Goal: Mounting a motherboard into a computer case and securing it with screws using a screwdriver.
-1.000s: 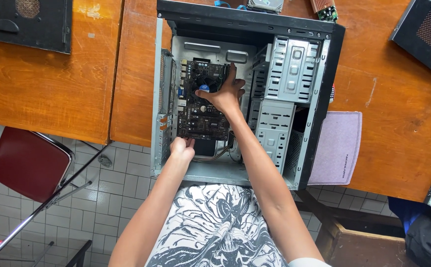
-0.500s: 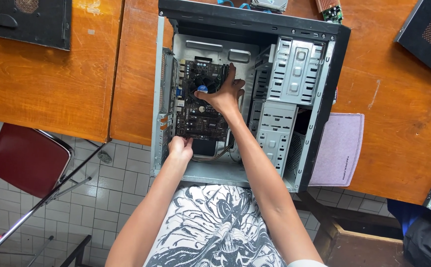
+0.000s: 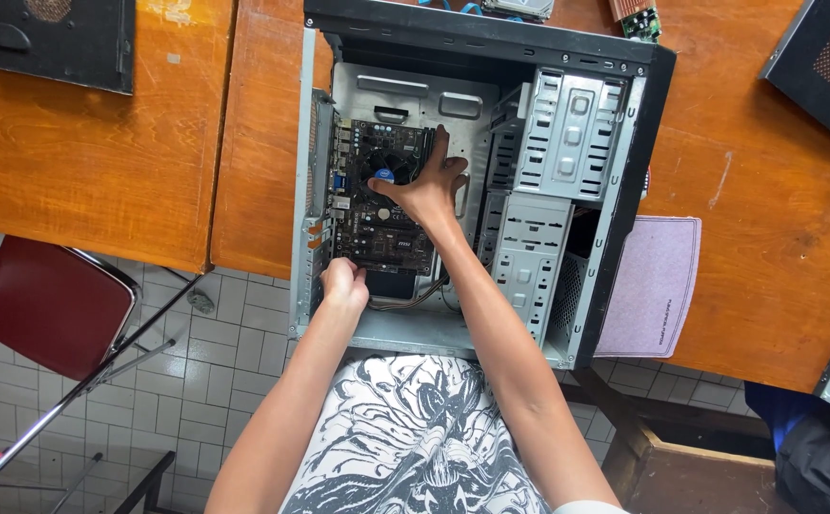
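A dark rectangular motherboard [image 3: 381,200] lies flat inside the open grey metal computer case [image 3: 567,152]. The left hand [image 3: 343,284] pinches its near edge, fingers curled shut; the right hand [image 3: 426,188] presses on it, fingers spread. The board looks thin, stiff and fragile, best held by its edges.

Computer repair workshop — open PC case [image 3: 472,190], loose panels [image 3: 43,43] (wooden tables [image 3: 81,162]).

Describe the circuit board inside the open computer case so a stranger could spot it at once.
Find the open computer case lying on the orange wooden table. In its left half lies the dark motherboard, with both hands on it. Unlike the pale perforated metal drive cages to its right, it is black and studded with components.
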